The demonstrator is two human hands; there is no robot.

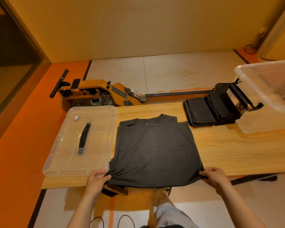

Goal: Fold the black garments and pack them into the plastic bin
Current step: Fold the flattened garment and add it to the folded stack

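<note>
Left of the black shirt [155, 150] lies a clear plastic lid [69, 145], flat on the wooden table [229, 153]. It is a shallow, glossy tray shape with a dark strap handle down its middle.

The left hand [97, 180] pinches the shirt's near-left hem corner and the right hand [215, 176] pinches the near-right one, so the 2 hands are set the full width of the hem apart. The shirt lies spread with its collar on the far side. It is a thin, matte knit that creases softly, and its sides already look turned in.

Next, I'd say, is bringing the hem up toward the collar. To do that well, both corners should lift together with the hem kept taut and level, land square on the top edge, and then be smoothed flat, since cloth this limp sags in the middle.

Beyond the shirt to its right sits a stack of folded black garments [209, 111], neat, thick slabs. Further right, just beside the stack, stands the plastic bin [270, 89], deep, clear-walled and seemingly empty.
</note>
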